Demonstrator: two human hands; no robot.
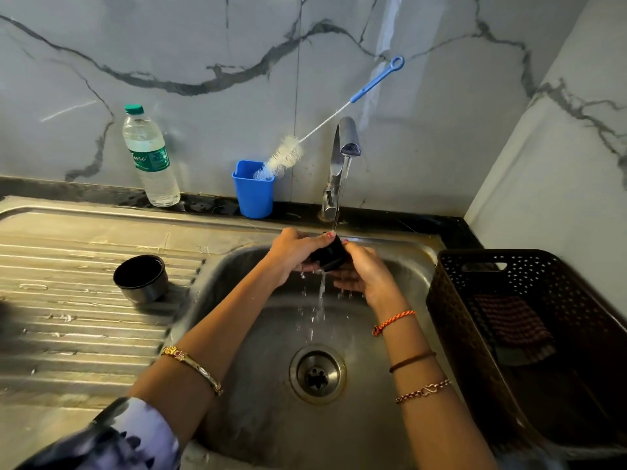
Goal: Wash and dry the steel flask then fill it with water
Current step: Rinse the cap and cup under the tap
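A: Running from the tap [346, 147], a thin stream of water is striking a small black flask part [328, 254], possibly its stopper or lid, held over the steel sink [400, 262]. The left hand [291, 256] is gripping it from one side, thumb on its top; the right hand [363, 276] is curling round the other side, and water is dripping toward the drain [318, 374].

B: And the surroundings?

A: A dark steel cup [140, 278] is standing open side up on the ribbed drainboard [68, 317], well apart from the hands. Behind the sink, a blue holder [253, 195] is carrying a white bottle brush [283, 157] leaning toward the wall; a water bottle [151, 157] is standing further left. A brown basket [475, 334] is sitting at the right, holding a checked cloth [512, 323].
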